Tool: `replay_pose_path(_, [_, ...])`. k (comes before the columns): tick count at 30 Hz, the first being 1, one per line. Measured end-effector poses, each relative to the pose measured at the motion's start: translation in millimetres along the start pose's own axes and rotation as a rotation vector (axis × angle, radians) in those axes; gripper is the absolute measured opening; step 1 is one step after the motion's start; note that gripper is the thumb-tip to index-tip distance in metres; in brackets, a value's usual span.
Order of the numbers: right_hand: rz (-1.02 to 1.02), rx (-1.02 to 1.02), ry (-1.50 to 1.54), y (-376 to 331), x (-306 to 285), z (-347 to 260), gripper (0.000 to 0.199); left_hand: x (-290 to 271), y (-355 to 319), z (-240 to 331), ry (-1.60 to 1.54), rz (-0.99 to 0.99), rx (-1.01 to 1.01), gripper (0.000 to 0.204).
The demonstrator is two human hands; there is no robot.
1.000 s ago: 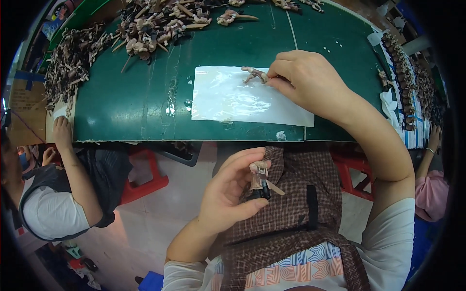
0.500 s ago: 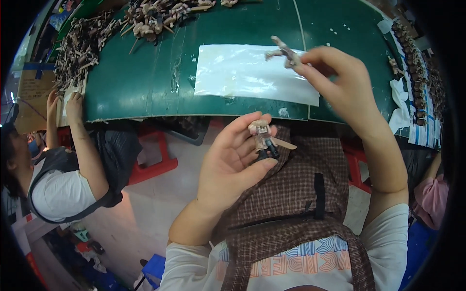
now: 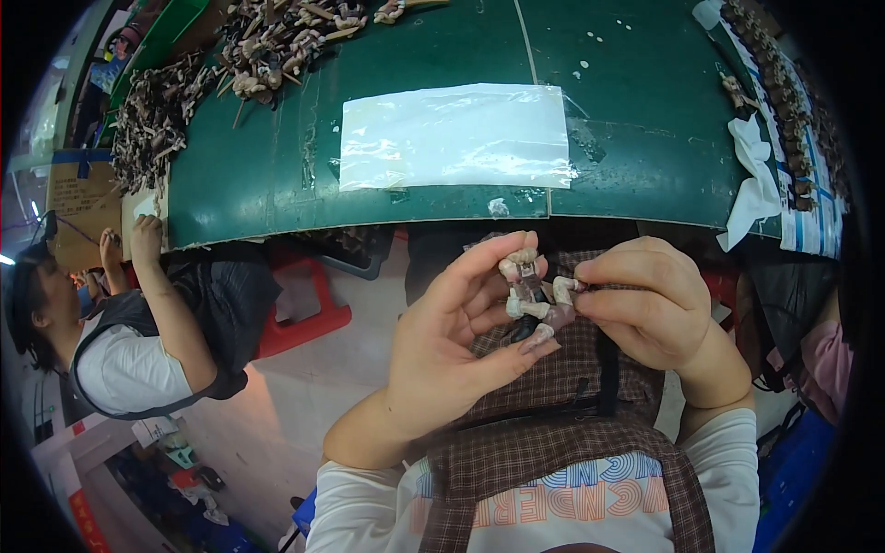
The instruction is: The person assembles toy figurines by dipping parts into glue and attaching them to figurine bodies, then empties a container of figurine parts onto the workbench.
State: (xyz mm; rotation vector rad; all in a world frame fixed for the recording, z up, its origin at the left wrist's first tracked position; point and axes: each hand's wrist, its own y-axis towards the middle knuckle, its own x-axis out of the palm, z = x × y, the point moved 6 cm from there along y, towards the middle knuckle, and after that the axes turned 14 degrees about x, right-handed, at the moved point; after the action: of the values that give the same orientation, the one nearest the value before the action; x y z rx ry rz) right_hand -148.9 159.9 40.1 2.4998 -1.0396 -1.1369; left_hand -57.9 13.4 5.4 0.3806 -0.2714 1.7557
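My left hand (image 3: pixel 433 346) is cupped palm up over my lap, its fingers and thumb closed around a small toy figurine (image 3: pixel 523 267) with a pale head and dark boots. Between the thumb and fingertips of my right hand (image 3: pixel 650 295) is a second beige-and-brown figure piece (image 3: pixel 562 313) with bent limbs. This piece lies against the front of the figurine and partly covers it. Whether the two are joined, I cannot tell.
On the green table (image 3: pixel 240 184) lies a white sheet (image 3: pixel 452 138) under clear plastic. Heaped figurines (image 3: pixel 267 46) and small parts (image 3: pixel 152 120) fill the far left. Rows of figures (image 3: pixel 784 120) and a crumpled white tissue (image 3: pixel 749 175) lie at right. A co-worker (image 3: pixel 138 346) sits left.
My right hand has come down from above the white sheet, bringing the figure piece to the figurine in my left hand. My left hand has stayed nearly in place. The view has shifted slightly.
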Motion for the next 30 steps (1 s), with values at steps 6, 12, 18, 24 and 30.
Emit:
replay_pose_path(6, [0.023, -0.001, -0.011, -5, -3, 2, 0.025, 6, 0, 0, 0.046, -0.028, 0.021, 0.08])
replay_pose_path(12, [0.072, 0.004, -0.02, -5, -6, -4, 0.025, 9, 0, -5, -0.221, -0.129, 0.145, 0.071])
replay_pose_path(18, [0.011, 0.045, -0.022, 5, 0, -7, 0.026, -8, 5, -15, -0.066, 0.096, 0.186, 0.053])
replay_pose_path(24, [0.075, 0.06, -0.014, 14, 11, -1, 0.027, -18, 3, -27, -0.231, 0.188, 0.133, 0.043])
replay_pose_path(30, [0.002, 0.108, -0.002, 10, 28, 5, 0.04, -20, -3, -38, -0.283, 0.287, 0.022, 0.039])
